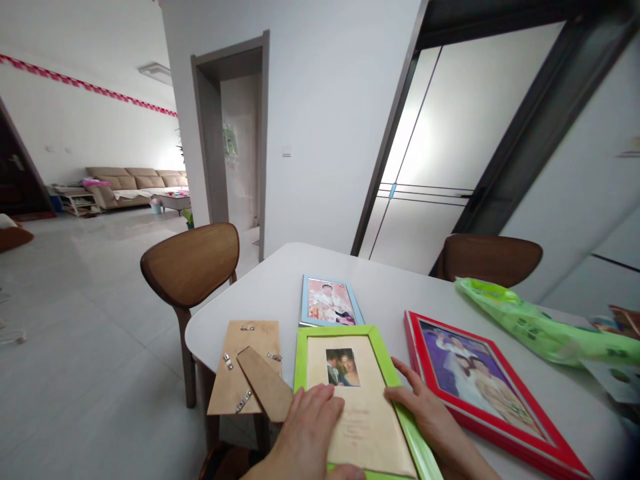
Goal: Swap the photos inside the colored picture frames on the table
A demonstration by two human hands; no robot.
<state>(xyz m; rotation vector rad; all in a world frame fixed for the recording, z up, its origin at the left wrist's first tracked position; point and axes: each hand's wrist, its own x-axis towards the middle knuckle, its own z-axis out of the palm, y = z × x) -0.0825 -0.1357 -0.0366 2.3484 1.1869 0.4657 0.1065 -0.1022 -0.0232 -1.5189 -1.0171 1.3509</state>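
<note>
A lime-green picture frame (374,333) lies in front of me, with a cream sheet (367,433) inside it. Near the sheet's top is a small photo of a couple (343,367); lower down is faint print. My left hand (311,427) rests on the sheet's left part, fingers stretched out flat. My right hand (425,407) grips the frame's right side, thumb on the green edge and a finger along its outside. Left of the frame, a brown backing board (227,387) with metal clips and a stand leg (263,383) overhangs the table edge.
Behind the green frame lies a light-blue framed photo (330,301). On the right are a red framed wedding photo (480,380) and a green plastic bag (535,327). Wooden chairs (193,267) (490,259) stand around the white table (390,279).
</note>
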